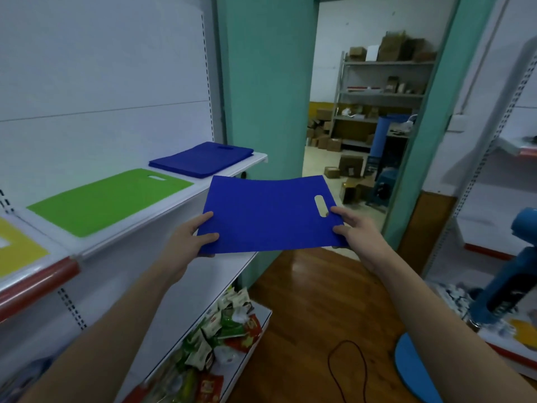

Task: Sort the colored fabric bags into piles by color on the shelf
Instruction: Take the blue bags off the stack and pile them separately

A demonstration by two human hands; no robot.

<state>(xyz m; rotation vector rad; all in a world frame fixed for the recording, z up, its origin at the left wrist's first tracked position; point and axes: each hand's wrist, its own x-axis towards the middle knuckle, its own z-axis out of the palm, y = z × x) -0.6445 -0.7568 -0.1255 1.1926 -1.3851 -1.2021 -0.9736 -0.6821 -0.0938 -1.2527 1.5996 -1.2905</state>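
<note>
From the head view, my left hand (190, 237) and right hand (353, 229) each pinched a near corner of the blue bag (261, 218), held flat in the air just right of the shelf (122, 228). I judged it best to keep it level and square its edges onto the blue pile (200, 159) at the far end, past the green bag (107, 199) and yellow bag (17, 245). Beyond, a teal doorway (261, 82) opened on a storeroom over wooden floor (313, 301).

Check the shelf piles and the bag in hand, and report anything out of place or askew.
Nothing is missorted: the blue pile, green bag and yellow bag lie flat and apart on the shelf. The held blue bag, between left hand and right hand, sags slightly mid-air, not yet placed.
</note>
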